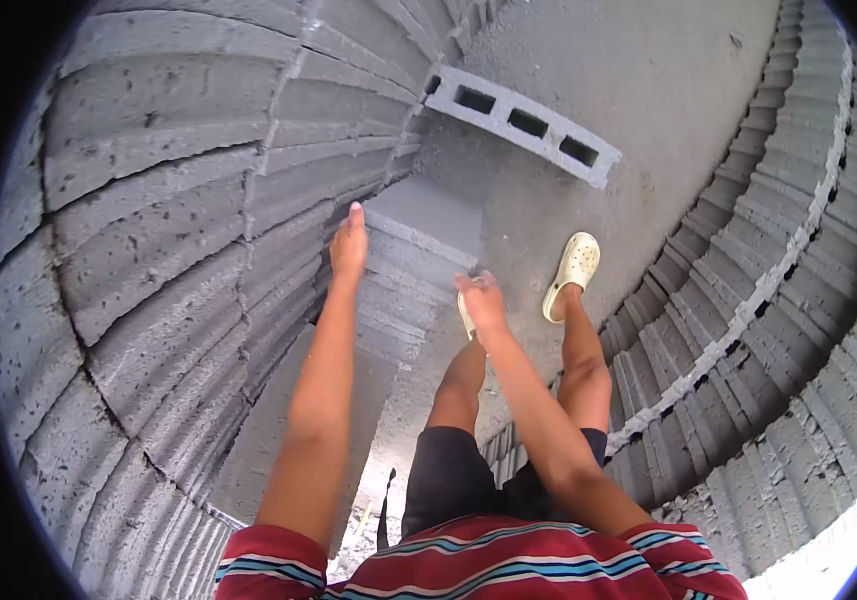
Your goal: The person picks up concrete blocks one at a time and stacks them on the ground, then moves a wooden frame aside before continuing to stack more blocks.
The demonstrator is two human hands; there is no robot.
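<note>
A grey concrete block lies on top of a short stack of similar blocks, beside the tall block wall on the left. My left hand is at the block's left end, one digit pointing up along its corner, the other fingers mostly hidden. At the near right corner is my right hand, its fingers curled in against the block's edge. Both hands appear to hold the block between them, though the exact contact is hard to see.
A tall block wall rises close on the left. Another hollow block with three holes stands ahead on the concrete floor. Stacked block rows curve along the right. My feet in pale clogs stand between them.
</note>
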